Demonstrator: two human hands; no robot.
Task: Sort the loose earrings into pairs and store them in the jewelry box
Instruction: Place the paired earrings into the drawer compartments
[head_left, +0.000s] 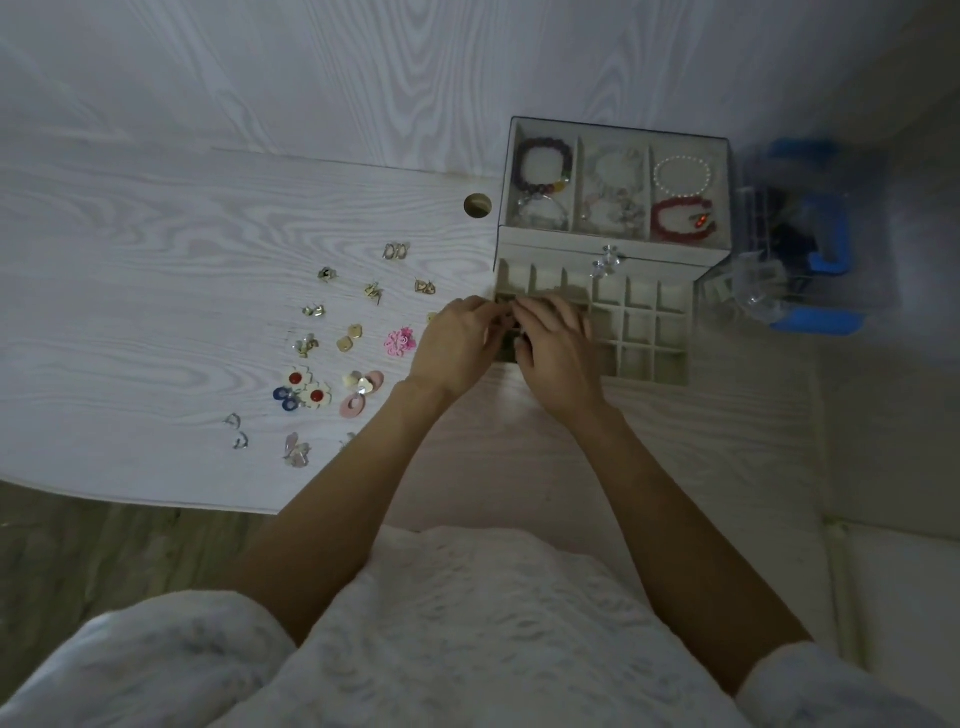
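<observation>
A beige jewelry box (613, 249) stands at the back right of the white desk (156, 260), its gridded drawer (644, 332) pulled out toward me. My left hand (457, 345) and my right hand (558, 345) meet over the drawer's left cells, fingers curled together around something small that I cannot make out. Several loose earrings lie to the left: a pink flower (400, 342), gold squares (349, 338), white flowers with red centres (305, 387), pink discs (361, 392), small gold studs (374, 292) and silver hoops (236, 430).
Bracelets fill the box's glass-topped upper tray (615, 182). A clear container with blue parts (795, 249) stands right of the box. A round cable hole (478, 205) sits in the desk. The desk's front edge runs near my lap.
</observation>
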